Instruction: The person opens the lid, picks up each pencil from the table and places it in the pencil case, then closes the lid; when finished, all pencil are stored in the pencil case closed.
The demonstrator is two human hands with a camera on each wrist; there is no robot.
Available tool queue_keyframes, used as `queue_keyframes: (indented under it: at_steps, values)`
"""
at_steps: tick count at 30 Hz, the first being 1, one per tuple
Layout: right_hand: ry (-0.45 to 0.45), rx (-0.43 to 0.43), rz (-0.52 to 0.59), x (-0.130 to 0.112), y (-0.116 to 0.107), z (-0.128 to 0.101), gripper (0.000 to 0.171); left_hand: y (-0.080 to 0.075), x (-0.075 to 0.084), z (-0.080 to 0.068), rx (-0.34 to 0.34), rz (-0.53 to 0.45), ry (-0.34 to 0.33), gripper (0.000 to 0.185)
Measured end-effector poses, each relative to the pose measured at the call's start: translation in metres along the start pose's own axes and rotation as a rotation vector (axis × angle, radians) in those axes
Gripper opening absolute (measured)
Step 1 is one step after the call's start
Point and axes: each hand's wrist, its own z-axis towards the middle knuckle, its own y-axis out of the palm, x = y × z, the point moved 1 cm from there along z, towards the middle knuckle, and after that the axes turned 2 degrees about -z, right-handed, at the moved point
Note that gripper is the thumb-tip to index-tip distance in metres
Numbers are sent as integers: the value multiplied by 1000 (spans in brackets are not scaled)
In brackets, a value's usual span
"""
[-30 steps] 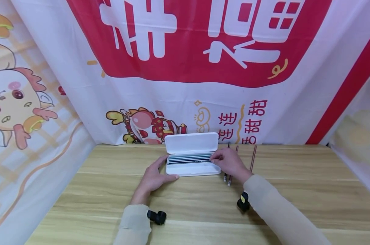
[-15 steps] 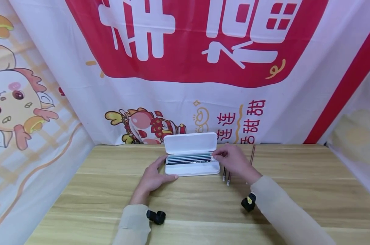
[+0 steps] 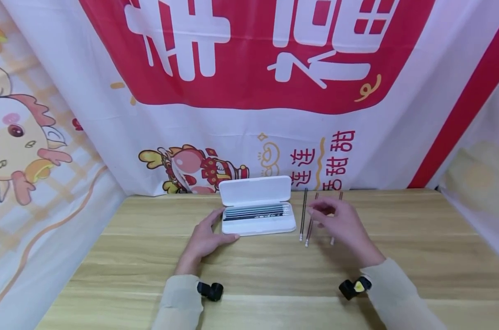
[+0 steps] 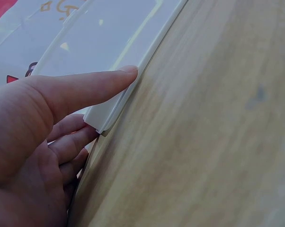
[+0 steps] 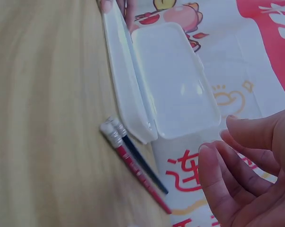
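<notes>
While one case (image 3: pixel 257 219) lies open, three pencils (image 3: pixel 302 214) beside.

open case (image 3: pixel 257 217) mid-table (image 3: pixel 274 275), pencils (image 3: pixel 305 215) just right, banner (image 3: pixel 249 91) behind

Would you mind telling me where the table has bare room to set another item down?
The table is bare left of the left hand, along the near edge between both sleeves, and right of the right hand. It is crowded between the open pencil case and that hand, where loose pencils lie.
</notes>
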Motion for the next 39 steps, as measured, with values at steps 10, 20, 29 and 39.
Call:
queue_keyframes:
  at_steps: [10, 20, 29, 39]
  values:
    - [115, 14, 17, 31, -10, -14, 41, -1, 0, 1, 0, 2, 7, 95]
    - [224, -40, 70, 52, -20, -17, 48, 1, -3, 1, -4, -1, 10, 95]
    - [297, -45, 59, 59, -23, -20, 49, 2, 0, 0, -8, -5, -1, 97]
    - [352, -49, 53, 61, -22, -16, 51, 1, -3, 4, -9, 9, 11, 97]
